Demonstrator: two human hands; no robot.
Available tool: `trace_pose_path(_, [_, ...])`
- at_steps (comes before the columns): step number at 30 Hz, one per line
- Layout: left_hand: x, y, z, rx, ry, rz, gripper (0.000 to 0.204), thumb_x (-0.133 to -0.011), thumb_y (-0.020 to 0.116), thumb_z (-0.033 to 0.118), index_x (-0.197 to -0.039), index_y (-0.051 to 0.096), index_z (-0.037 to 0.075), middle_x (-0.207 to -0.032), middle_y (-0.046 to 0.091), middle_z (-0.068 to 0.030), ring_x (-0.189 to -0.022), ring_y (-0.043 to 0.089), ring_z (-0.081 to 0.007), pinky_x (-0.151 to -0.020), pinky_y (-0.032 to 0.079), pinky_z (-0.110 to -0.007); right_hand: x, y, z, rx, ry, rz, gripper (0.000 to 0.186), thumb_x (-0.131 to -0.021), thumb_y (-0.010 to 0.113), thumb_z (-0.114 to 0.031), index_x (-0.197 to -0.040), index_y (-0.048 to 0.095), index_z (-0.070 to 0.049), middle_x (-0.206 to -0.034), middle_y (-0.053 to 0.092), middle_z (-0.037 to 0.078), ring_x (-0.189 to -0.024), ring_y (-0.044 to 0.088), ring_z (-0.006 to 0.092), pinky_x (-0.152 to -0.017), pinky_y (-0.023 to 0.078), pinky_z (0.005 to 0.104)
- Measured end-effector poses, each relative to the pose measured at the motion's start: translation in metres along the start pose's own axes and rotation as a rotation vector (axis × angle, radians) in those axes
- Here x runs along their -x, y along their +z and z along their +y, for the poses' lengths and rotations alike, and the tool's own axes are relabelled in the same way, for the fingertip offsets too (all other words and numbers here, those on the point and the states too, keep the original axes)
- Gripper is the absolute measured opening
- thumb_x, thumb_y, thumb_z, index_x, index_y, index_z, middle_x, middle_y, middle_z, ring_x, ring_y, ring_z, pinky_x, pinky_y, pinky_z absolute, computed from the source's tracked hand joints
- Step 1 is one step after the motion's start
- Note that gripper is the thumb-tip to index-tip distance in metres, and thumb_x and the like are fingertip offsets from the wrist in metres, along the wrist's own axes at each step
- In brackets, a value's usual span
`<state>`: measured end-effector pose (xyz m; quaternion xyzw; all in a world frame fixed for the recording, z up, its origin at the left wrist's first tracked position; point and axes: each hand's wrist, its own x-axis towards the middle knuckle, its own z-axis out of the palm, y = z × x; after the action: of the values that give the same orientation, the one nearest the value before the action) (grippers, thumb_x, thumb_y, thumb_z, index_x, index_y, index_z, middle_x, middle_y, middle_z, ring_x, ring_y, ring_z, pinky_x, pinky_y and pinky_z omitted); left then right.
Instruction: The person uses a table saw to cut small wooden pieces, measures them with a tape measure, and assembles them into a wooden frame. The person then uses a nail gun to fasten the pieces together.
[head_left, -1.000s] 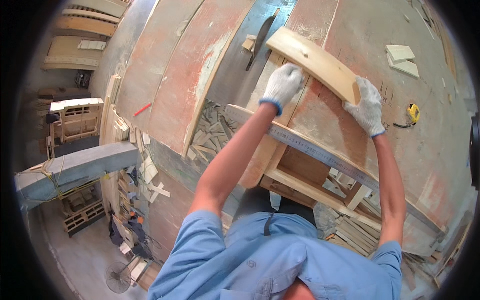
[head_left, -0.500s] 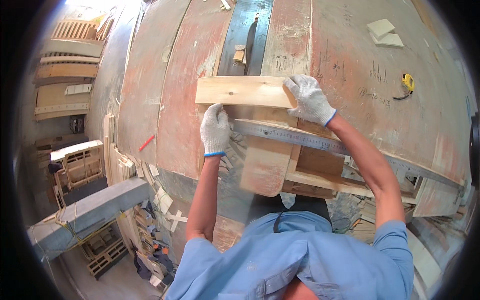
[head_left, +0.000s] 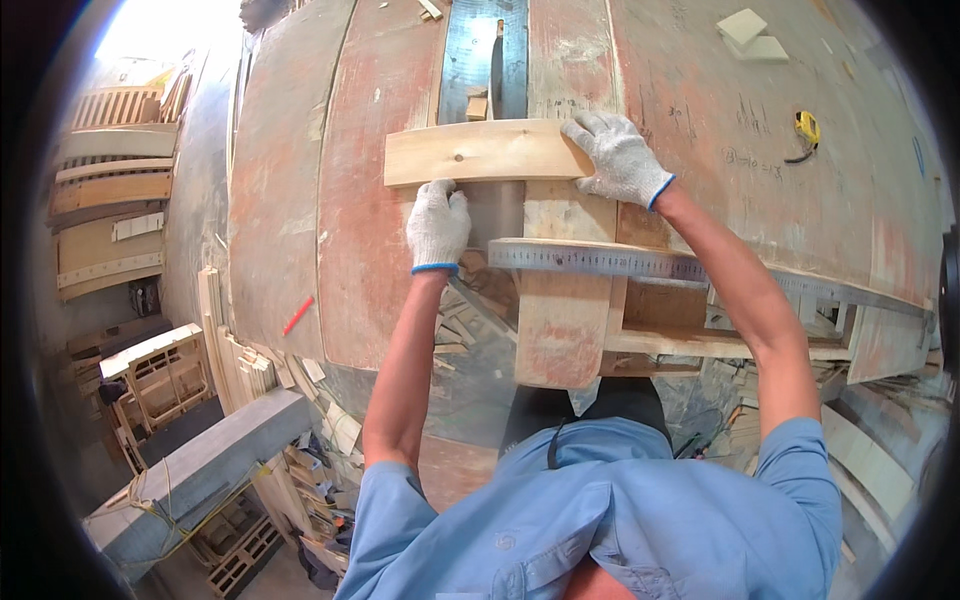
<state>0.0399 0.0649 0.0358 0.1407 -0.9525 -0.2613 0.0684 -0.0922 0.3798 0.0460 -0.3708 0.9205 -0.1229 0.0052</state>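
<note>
A pale wooden board (head_left: pixel 490 155) with a small knot lies crosswise over the near end of the saw slot. My right hand (head_left: pixel 618 158), in a white knitted glove with a blue cuff, grips its right end, fingers on top and thumb along the near edge. My left hand (head_left: pixel 437 225), gloved the same way, has curled fingers closed at the board's near edge, left of its middle; their tips are partly hidden. Beyond the board, a dark saw blade (head_left: pixel 496 75) stands in a metal strip (head_left: pixel 456 70). A fence with a ruler scale (head_left: pixel 600 260) runs across nearer me.
The worn reddish worktable (head_left: pixel 275 200) carries a yellow tape measure (head_left: pixel 806 130), pale offcuts (head_left: pixel 755 38), a red pencil-like stick (head_left: pixel 297 315) and a small wood block (head_left: pixel 477 102) beside the blade. A grey beam (head_left: pixel 205 470) and stacked wooden parts (head_left: pixel 115 200) stand left.
The view has shifted a little. The board and both hands sit farther from the ruler fence, with a wider gap between. My hold on the board looks the same.
</note>
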Motion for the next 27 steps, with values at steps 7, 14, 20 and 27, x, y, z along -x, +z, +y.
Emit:
trace_pose_path(7, [0.008,-0.029,-0.053,0.107,0.018,0.203,0.028,-0.102,0.065,0.017,-0.123,0.076,0.002,-0.119,0.077,-0.0212,-0.112,0.074,-0.0364,-0.102,0.057,-0.046,0.062,-0.067,0.033,-0.686,0.519,0.415,0.064,-0.101,0.076,-0.041,-0.151,0.063,-0.003,-0.149,0.067,0.020,-0.140,0.063,0.0329,-0.120,0.049,0.0431])
trace_pose_path(14, [-0.038,-0.039,-0.104,0.200,-0.235,0.222,0.041,-0.101,0.066,0.021,-0.135,0.073,-0.002,-0.130,0.077,-0.0230,-0.120,0.074,-0.0341,-0.107,0.055,-0.043,0.075,0.007,-0.003,-0.821,0.641,0.347,0.047,-0.101,0.073,-0.034,-0.133,0.073,0.000,-0.127,0.076,0.024,-0.116,0.074,0.0394,-0.102,0.059,0.0445])
trace_pose_path(20, [-0.050,-0.027,-0.075,0.031,-0.244,0.107,0.053,-0.094,0.076,0.026,-0.140,0.067,0.000,-0.131,0.069,-0.0232,-0.119,0.070,-0.0376,-0.107,0.054,-0.047,0.062,0.023,-0.056,-0.829,0.799,0.388,0.046,-0.099,0.070,-0.028,-0.135,0.072,0.001,-0.132,0.075,0.025,-0.123,0.072,0.0393,-0.107,0.056,0.0456])
trace_pose_path(27, [-0.047,-0.024,-0.064,-0.029,-0.231,0.119,0.052,-0.094,0.075,0.022,-0.141,0.065,0.001,-0.131,0.066,-0.0231,-0.119,0.069,-0.0385,-0.107,0.054,-0.047,0.074,0.031,-0.057,-0.811,0.832,0.416,0.044,-0.103,0.070,-0.022,-0.139,0.070,0.003,-0.136,0.075,0.022,-0.127,0.071,0.0323,-0.110,0.055,0.0411])
